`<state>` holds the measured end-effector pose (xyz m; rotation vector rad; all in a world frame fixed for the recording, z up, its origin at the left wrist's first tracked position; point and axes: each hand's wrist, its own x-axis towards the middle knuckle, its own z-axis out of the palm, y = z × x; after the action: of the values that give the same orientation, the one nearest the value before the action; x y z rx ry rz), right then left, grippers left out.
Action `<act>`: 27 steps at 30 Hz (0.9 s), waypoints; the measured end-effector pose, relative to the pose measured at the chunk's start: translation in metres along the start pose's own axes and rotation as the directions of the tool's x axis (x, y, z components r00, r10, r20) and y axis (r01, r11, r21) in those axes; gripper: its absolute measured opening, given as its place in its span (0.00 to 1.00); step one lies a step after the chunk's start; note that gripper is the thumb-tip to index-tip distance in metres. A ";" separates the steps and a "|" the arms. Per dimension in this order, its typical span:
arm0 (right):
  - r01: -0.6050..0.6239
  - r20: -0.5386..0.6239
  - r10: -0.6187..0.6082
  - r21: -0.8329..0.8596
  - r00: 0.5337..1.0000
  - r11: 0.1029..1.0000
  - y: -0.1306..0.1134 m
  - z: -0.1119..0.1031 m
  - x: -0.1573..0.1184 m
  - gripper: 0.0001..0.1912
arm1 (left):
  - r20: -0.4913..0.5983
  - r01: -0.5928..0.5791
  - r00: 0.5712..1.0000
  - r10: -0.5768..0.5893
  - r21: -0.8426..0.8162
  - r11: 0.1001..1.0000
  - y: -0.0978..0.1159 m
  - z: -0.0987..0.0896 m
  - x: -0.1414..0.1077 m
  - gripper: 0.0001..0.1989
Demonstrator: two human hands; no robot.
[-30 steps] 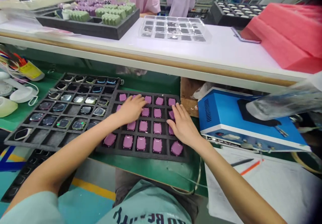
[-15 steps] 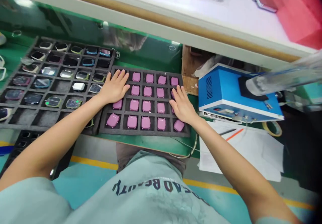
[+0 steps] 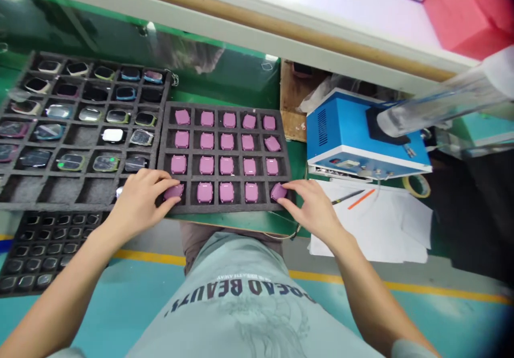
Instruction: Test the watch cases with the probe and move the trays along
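A black foam tray [image 3: 225,106] holds several rows of pink rounded-square watch-like pieces, each in its own cell. My left hand [image 3: 140,200] curls over the pink piece [image 3: 174,191] at the bottom-left corner, which sits tilted in its cell. My right hand [image 3: 311,202] has its fingertips on the pink piece [image 3: 278,191] at the bottom-right corner, also tilted. To the left lies a second dark foam tray [image 3: 80,133] with several glossy watch bodies in a grid, some with blue or green rims. A white piece [image 3: 112,135] sits among them.
A blue bench machine [image 3: 345,133] stands right of the trays, with white papers [image 3: 369,229], an orange pen [image 3: 361,199] and a tape roll [image 3: 416,186] nearby. A white shelf edge [image 3: 257,20] runs overhead. A dark cell tray [image 3: 44,251] sits low on the left.
Both hands have slid from the upper middle of the pink tray to its bottom corners, uncovering the upper rows. The whole view has tilted further down.
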<state>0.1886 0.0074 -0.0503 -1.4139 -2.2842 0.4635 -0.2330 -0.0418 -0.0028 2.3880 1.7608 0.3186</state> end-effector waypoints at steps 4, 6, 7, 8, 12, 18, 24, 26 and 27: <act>-0.001 -0.004 0.001 0.009 1.000 1.000 0.003 0.010 -0.005 0.14 | 0.075 -0.007 0.997 -0.004 0.139 0.990 -0.001 0.002 -0.010 0.17; 0.022 0.039 -0.024 0.036 0.999 0.999 0.003 0.012 0.000 0.13 | 0.081 -0.013 0.997 -0.003 0.187 0.982 -0.004 0.001 -0.006 0.17; 0.040 0.061 -0.043 0.057 0.997 0.998 0.002 0.012 0.002 0.13 | 0.066 -0.014 0.998 0.001 0.197 0.980 -0.004 0.001 -0.004 0.17; 0.057 0.080 -0.063 0.080 0.995 0.995 0.001 0.011 0.003 0.13 | 0.036 -0.016 0.999 0.009 0.205 0.979 -0.004 0.000 -0.005 0.17; 0.059 0.097 -0.072 0.136 0.993 0.989 -0.002 0.007 0.007 0.13 | -0.288 -0.032 0.953 0.093 0.209 0.977 0.020 0.011 -0.034 0.13; -0.239 0.066 0.241 -0.037 0.968 0.970 -0.008 0.005 0.050 0.15 | 0.224 0.213 0.969 -0.102 -0.553 0.805 0.078 0.123 -0.094 0.14; -0.278 0.126 0.332 -0.323 0.935 0.905 -0.055 0.004 0.093 0.15 | 0.643 0.528 0.765 0.029 -0.653 0.542 0.077 0.215 -0.084 0.21; -0.206 0.190 0.281 -0.337 0.941 0.918 -0.073 0.007 0.100 0.15 | 0.651 0.528 0.758 0.043 -0.650 0.547 0.073 0.221 -0.078 0.21; -0.183 0.238 0.275 -0.344 0.932 0.921 -0.080 0.010 0.103 0.15 | 0.655 0.524 0.754 0.048 -0.645 0.556 0.072 0.222 -0.076 0.20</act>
<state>0.0809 0.0649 -0.0027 -1.9010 -2.5133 0.4023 -0.1298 -0.1358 -0.2045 1.3069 1.2079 0.1955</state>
